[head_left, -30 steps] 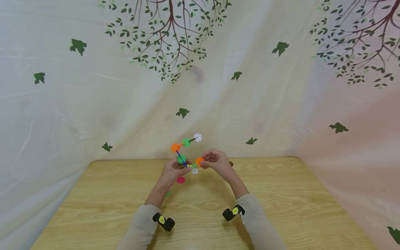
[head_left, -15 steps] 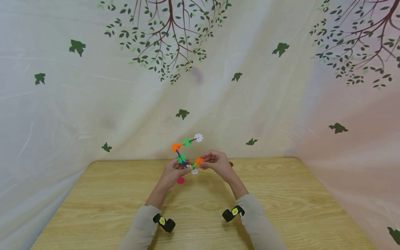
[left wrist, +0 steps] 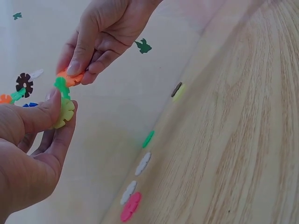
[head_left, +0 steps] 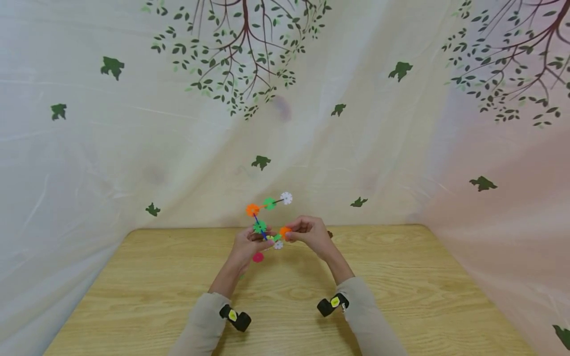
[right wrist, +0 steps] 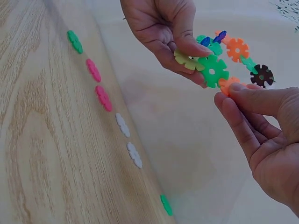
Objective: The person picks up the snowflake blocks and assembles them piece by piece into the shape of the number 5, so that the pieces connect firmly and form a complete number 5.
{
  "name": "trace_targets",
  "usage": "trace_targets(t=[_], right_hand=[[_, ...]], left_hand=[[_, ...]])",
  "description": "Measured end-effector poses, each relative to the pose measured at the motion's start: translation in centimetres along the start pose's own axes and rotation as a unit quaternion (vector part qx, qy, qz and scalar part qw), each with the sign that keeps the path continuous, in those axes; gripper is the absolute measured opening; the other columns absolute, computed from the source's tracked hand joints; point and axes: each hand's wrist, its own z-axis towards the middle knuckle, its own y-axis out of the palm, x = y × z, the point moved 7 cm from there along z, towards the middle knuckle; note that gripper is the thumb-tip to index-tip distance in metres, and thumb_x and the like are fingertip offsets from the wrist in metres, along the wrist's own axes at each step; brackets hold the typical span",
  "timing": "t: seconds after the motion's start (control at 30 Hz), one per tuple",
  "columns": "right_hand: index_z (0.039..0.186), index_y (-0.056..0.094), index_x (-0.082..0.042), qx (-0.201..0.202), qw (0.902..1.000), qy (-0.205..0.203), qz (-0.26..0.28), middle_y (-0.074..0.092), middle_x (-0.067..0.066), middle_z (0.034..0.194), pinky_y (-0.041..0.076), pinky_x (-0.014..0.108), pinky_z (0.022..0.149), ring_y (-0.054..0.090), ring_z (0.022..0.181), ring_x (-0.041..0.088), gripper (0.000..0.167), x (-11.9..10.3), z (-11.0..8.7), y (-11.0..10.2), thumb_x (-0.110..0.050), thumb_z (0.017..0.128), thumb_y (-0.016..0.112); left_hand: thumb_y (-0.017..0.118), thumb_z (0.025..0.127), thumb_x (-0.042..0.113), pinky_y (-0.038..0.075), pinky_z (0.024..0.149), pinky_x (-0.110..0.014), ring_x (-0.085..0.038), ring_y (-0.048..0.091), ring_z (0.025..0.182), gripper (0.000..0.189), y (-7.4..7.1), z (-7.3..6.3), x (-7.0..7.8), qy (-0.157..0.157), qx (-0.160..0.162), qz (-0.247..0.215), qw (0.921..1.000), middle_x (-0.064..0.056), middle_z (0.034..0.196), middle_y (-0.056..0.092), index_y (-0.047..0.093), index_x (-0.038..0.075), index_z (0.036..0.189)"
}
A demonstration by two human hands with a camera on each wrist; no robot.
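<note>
The linked discs come in plain colours: a bright orange disc [right wrist: 224, 86], a vivid green disc [right wrist: 217, 65], a pale yellow-green disc [left wrist: 67, 114], a deep blue disc [right wrist: 222, 37], a dark brown disc [right wrist: 265, 73] and a white disc [head_left: 286, 198]. The bench [head_left: 423, 287] is pale tan with streaky darker grain and carries pink discs [right wrist: 103, 98], white discs [right wrist: 123, 125] and green discs [right wrist: 74, 42]. The cream backdrop [head_left: 178, 143], pinkish at right, is printed with reddish-brown branches [head_left: 245, 29], green leaves [head_left: 179, 48] and dark green bird shapes [head_left: 261, 162]. The sleeves [head_left: 200, 316] are light beige; the wrist cameras [head_left: 241, 322] are black with yellow patches [head_left: 233, 315].
</note>
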Motion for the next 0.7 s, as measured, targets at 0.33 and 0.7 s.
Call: trace_targets(t=[0.33,0.7], right_hand=[[0.107,0.068,0.014,-0.004,0.9999,0.007,-0.012,0.075,0.009,0.091,0.063,0.03,0.074,0.073,0.077,0.012,0.021,0.17,-0.2,-0.04,0.006,0.088,0.073],[0.106,0.07,0.012,-0.006,0.9995,0.016,-0.028,0.075,0.018,0.094,0.063,0.039,0.076,0.073,0.077,0.014,0.02,0.2,-0.27,0.01,0.004,0.088,0.075]], left_hand=[[0.073,0.085,-0.012,0.059,0.089,-0.029,-0.021,0.073,0.1,0.032,0.1,-0.03,-0.31,0.004,0.007,0.017,0.9998,-0.023,0.116,0.073,0.068,-0.006,0.117],[0.073,0.084,-0.014,0.059,0.086,-0.027,-0.017,0.073,0.097,0.036,0.24,-0.23,-0.2,0.0,0.007,0.019,0.9998,-0.023,0.115,0.073,0.067,-0.01,0.119]])
